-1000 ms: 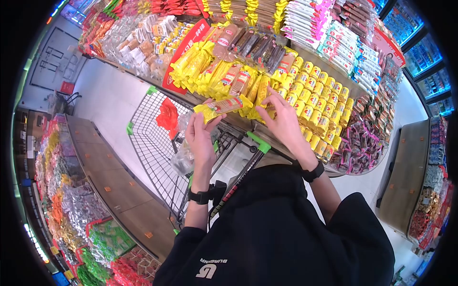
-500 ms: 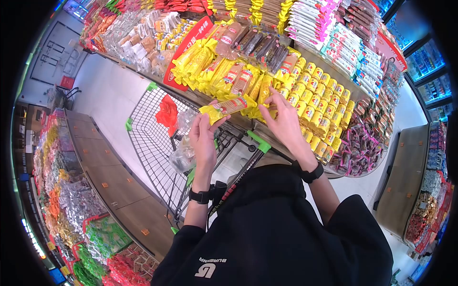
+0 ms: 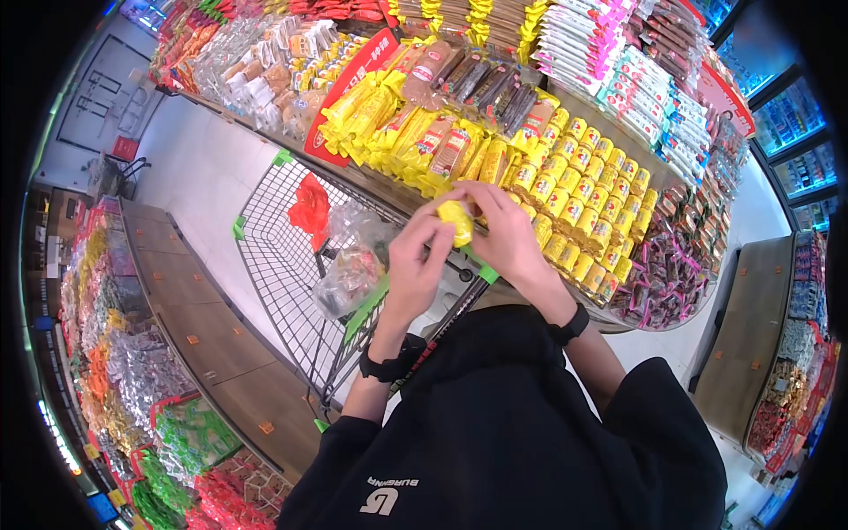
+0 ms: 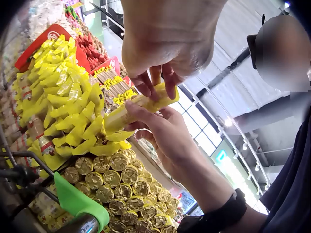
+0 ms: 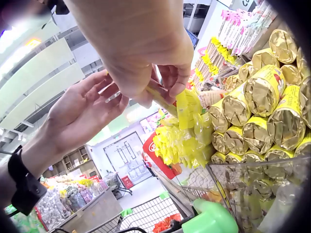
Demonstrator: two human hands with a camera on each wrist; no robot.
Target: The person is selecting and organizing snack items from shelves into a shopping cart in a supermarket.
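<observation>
A long yellow snack packet (image 3: 457, 223) is held between both hands, over the near edge of the display. My left hand (image 3: 415, 263) pinches one end of it, fingers curled as the left wrist view shows. Farther along the wrapper, the thumb and fingers of my right hand (image 3: 511, 237) grip the packet (image 4: 119, 118). In the right wrist view, the right hand (image 5: 146, 53) hides much of the wrapper, with one yellow end (image 5: 188, 109) hanging below its fingers. Matching yellow packets (image 3: 393, 132) lie piled just beyond the hands.
Rows of gold-and-yellow rolls (image 3: 583, 190) are stacked right of the packets. A shopping cart (image 3: 274, 256) with green corners stands at the left, holding a red bag (image 3: 309, 212) and clear plastic bags (image 3: 353, 274). A low cabinet (image 3: 190, 309) with sweets runs farther left.
The left hand has moved right and up with its packet, turning it. The right hand has left the pile's edge and come left to grip the same packet.
</observation>
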